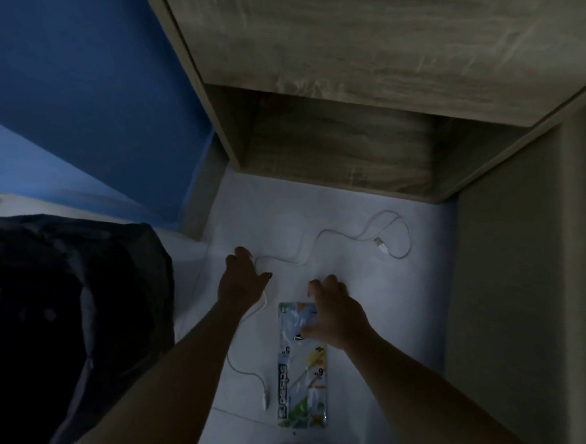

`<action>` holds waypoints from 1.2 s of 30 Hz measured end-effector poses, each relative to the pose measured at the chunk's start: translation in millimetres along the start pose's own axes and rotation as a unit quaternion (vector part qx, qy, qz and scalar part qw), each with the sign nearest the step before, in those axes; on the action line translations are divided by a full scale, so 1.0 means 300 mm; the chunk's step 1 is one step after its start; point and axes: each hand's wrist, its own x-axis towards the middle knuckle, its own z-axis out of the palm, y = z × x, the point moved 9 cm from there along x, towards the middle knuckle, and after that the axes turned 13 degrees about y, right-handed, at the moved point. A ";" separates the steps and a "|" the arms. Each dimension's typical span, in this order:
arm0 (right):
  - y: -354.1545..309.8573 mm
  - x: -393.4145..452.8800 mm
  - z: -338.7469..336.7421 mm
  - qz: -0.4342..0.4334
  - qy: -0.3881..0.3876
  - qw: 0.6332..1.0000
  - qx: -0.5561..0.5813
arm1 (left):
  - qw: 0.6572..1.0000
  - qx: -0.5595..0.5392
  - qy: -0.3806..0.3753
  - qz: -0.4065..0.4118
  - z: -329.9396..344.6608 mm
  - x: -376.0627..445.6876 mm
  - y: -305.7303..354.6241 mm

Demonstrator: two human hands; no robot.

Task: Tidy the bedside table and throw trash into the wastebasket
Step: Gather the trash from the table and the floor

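Observation:
On the white floor in front of the wooden bedside table (381, 45) lies a white USB cable (321, 237), its plug end at the right and its other end near the packaging. My left hand (243, 280) rests on the cable's middle, fingers curled over it. A flat scissors package (305, 370), white and green, lies lengthwise on the floor. My right hand (335, 313) is on the package's far end, with the thumb and fingers pinching it. At the left stands the wastebasket, lined with a dark bag (63, 310).
A blue bed side (97, 83) fills the upper left. A grey-green wall panel (521, 287) bounds the floor on the right. The open shelf under the table top (341, 146) is dark. The scene is dim.

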 end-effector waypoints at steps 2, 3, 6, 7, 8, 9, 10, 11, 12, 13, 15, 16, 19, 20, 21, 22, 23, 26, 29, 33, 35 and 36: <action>-0.010 -0.012 0.009 -0.011 0.000 1.000 -0.011 | 1.000 0.000 -0.004 0.000 0.004 -0.005 0.006; -0.013 -0.018 0.015 -0.014 -0.001 1.000 -0.013 | 1.000 0.001 -0.006 -0.001 0.007 -0.007 0.008; -0.020 -0.034 0.033 -0.013 -0.007 1.000 -0.014 | 1.000 0.007 -0.010 -0.002 0.010 -0.008 0.013; -0.020 -0.039 0.040 -0.012 -0.010 1.000 -0.014 | 1.000 0.009 -0.011 -0.002 0.010 -0.007 0.015; -0.020 -0.042 0.043 -0.009 -0.011 1.000 -0.012 | 1.000 0.010 -0.011 -0.001 0.010 -0.005 0.016; -0.020 -0.045 0.046 -0.008 -0.012 1.000 -0.011 | 1.000 0.010 -0.010 0.000 0.009 -0.003 0.018; -0.021 -0.047 0.049 -0.009 -0.014 1.000 -0.014 | 1.000 0.012 -0.008 0.002 0.007 -0.002 0.019; -0.023 -0.049 0.053 -0.012 -0.019 1.000 -0.020 | 1.000 0.015 -0.007 0.003 0.004 -0.002 0.019; -0.025 -0.052 0.058 -0.015 -0.024 0.999 -0.025 | 1.000 0.017 -0.006 0.003 0.003 -0.001 0.019; -0.025 -0.057 0.061 -0.013 -0.025 0.999 -0.020 | 1.000 0.018 -0.006 0.003 0.001 -0.002 0.018; -0.024 -0.064 0.056 -0.001 -0.010 1.000 0.009 | 1.000 0.020 -0.008 0.001 -0.001 -0.007 0.017; -0.026 -0.067 0.053 0.001 -0.003 1.000 0.019 | 1.000 0.022 -0.009 -0.001 -0.002 -0.010 0.017; -0.026 -0.066 0.053 -0.006 -0.013 1.000 0.010 | 1.000 0.024 -0.007 0.001 -0.005 -0.017 0.015; -0.026 -0.064 0.053 -0.008 -0.023 1.000 0.004 | 1.000 0.024 -0.005 0.002 -0.008 -0.018 0.017; -0.025 -0.064 0.057 -0.009 -0.034 0.999 0.001 | 1.000 0.023 -0.003 0.002 -0.011 -0.020 0.018; -0.024 -0.067 0.062 -0.008 -0.043 0.999 0.000 | 1.000 0.022 -0.001 0.000 -0.013 -0.020 0.019; -0.023 -0.070 0.067 -0.006 -0.048 0.999 0.000 | 1.000 0.023 0.000 0.000 -0.016 -0.021 0.019; -0.022 -0.077 0.061 0.002 -0.050 0.999 -0.009 | 1.000 0.030 0.000 0.004 -0.024 -0.027 0.024; -0.018 -0.066 0.033 -0.002 -0.057 0.997 -0.046 | 0.999 0.038 0.001 -0.003 -0.038 -0.028 0.024; -0.014 -0.082 0.016 0.026 -0.126 0.992 0.006 | 1.000 0.024 -0.010 -0.013 -0.059 -0.037 0.020; -0.022 -0.103 -0.003 0.038 -0.158 0.986 0.040 | 1.000 0.015 -0.017 -0.018 -0.078 -0.051 0.026; -0.027 -0.112 -0.026 0.043 -0.163 0.984 0.047 | 0.999 0.025 -0.023 -0.010 -0.092 -0.063 0.038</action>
